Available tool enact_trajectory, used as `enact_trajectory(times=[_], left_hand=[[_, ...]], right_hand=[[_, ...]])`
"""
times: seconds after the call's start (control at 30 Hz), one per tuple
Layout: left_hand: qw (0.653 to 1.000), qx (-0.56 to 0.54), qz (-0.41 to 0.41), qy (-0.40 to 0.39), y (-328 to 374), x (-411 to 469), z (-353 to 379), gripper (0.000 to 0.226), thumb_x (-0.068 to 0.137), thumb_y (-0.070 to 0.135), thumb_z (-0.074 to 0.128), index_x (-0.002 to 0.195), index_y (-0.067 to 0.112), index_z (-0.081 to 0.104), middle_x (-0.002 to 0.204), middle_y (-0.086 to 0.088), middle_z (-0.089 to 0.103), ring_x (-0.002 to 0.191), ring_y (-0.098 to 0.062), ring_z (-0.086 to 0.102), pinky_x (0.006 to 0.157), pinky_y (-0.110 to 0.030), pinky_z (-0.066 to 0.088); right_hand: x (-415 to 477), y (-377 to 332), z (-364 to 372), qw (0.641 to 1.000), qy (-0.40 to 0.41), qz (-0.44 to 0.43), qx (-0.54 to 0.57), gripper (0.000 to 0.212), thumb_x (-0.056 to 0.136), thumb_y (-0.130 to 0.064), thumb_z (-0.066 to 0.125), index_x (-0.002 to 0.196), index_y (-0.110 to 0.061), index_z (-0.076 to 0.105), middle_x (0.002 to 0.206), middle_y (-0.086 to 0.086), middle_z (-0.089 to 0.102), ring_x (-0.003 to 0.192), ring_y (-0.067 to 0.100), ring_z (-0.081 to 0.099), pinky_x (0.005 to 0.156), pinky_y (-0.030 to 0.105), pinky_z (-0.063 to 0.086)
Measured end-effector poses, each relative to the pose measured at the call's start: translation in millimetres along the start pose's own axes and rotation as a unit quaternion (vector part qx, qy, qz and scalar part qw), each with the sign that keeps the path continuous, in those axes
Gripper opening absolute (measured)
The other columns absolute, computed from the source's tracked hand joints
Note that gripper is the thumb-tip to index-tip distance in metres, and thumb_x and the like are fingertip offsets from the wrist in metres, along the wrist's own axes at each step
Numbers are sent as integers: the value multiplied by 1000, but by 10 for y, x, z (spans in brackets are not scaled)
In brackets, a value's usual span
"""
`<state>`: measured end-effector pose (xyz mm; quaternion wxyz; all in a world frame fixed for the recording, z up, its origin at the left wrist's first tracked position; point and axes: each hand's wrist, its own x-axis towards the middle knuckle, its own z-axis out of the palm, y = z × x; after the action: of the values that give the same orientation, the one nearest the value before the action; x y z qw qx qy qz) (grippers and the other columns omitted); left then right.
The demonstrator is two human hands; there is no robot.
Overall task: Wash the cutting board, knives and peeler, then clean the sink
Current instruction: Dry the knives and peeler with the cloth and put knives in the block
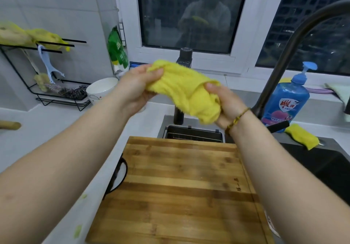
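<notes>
A yellow cloth (184,90) is stretched between both hands above the back of the sink. My left hand (136,88) pinches its left end, thumb on top. My right hand (225,101) grips its bunched right end. Below lies a large wooden cutting board (180,187), resting across the sink's left part. A black handle (118,175), perhaps of a knife, sticks out from under the board's left edge. A light blue peeler (48,64) hangs on the wall rack at the left. The dark sink basin (329,166) shows at the right.
A dark curved faucet (287,54) rises at the right, with a blue soap bottle (289,100) behind it and a yellow sponge (303,136) on the sink rim. A white bowl (100,90) and a wire rack (56,94) with scrubbers stand at the left. A drain basket (193,133) sits behind the board.
</notes>
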<state>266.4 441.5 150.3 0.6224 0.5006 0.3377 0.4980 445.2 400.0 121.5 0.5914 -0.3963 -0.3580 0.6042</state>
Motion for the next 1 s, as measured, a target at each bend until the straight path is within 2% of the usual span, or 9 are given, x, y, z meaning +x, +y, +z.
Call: enact_trajectory(times=[0.1, 0.2, 0.37, 0.47, 0.53, 0.6, 0.73, 0.9, 1.0], left_hand=[[999, -2, 12, 42, 145, 293, 27, 12, 91, 3, 49, 84, 9, 56, 59, 5, 67, 53, -3, 64, 53, -15, 53], [997, -3, -19, 78, 129, 538, 51, 9, 92, 2, 49, 86, 6, 55, 67, 0, 65, 61, -9, 62, 52, -16, 54], [992, -10, -63, 109, -79, 713, 38, 27, 93, 2, 47, 119, -3, 52, 96, -7, 59, 70, -11, 56, 58, -16, 53], [991, -20, -88, 100, -187, 716, 20, 14, 92, 0, 46, 90, 4, 59, 74, -3, 64, 71, -9, 56, 54, -14, 53], [990, -14, -105, 90, -234, 692, 15, 19, 93, 4, 45, 78, 9, 55, 76, -4, 59, 73, -10, 55, 56, -18, 53], [989, 3, -120, 81, -274, 653, -7, 14, 95, 14, 46, 84, 12, 55, 81, -3, 57, 75, -11, 55, 62, -23, 52], [989, 18, -126, 77, -430, 495, -303, 26, 98, 35, 37, 107, 15, 51, 93, 0, 59, 86, -14, 57, 72, -25, 48], [951, 191, -194, 149, -856, -23, -900, 23, 97, 21, 44, 114, 7, 52, 95, -7, 61, 78, -15, 57, 71, -25, 45], [898, 351, -198, 176, -1139, -315, -1102, 31, 93, 16, 51, 120, 0, 55, 112, -13, 59, 97, -23, 57, 83, -31, 43]], right_hand=[[292, -283, 131, 998, 44, -7, -35, 15, 91, -13, 51, 105, -11, 54, 104, 10, 63, 82, 19, 63, 63, 27, 57], [522, -387, 168, 994, 92, 7, -66, 29, 89, -16, 56, 116, -8, 52, 116, 13, 61, 78, 18, 62, 67, 30, 56], [725, -320, 120, 980, 129, 41, -144, 45, 87, -21, 59, 127, -5, 47, 119, 11, 59, 87, 19, 58, 80, 31, 50], [802, -246, 92, 983, 116, 37, -136, 46, 87, -25, 59, 128, -6, 47, 115, 9, 61, 87, 18, 60, 77, 31, 52], [804, -178, 84, 987, 94, 45, -120, 46, 89, -31, 56, 127, -7, 47, 106, 7, 63, 82, 17, 61, 69, 28, 53], [787, -114, 56, 990, 71, 51, -115, 45, 91, -36, 51, 127, -9, 48, 101, 5, 62, 80, 15, 61, 63, 27, 52], [658, -73, -169, 983, 112, 38, -137, 47, 95, -37, 42, 133, -11, 39, 122, 10, 53, 98, 22, 55, 81, 31, 48], [263, 87, -593, 940, 207, 39, -270, 17, 96, -20, 42, 106, -11, 53, 127, 17, 54, 81, 18, 56, 72, 28, 47], [-79, 335, -861, 908, 236, 75, -339, 19, 94, -16, 45, 105, -8, 58, 123, 21, 55, 102, 29, 57, 86, 34, 44]])
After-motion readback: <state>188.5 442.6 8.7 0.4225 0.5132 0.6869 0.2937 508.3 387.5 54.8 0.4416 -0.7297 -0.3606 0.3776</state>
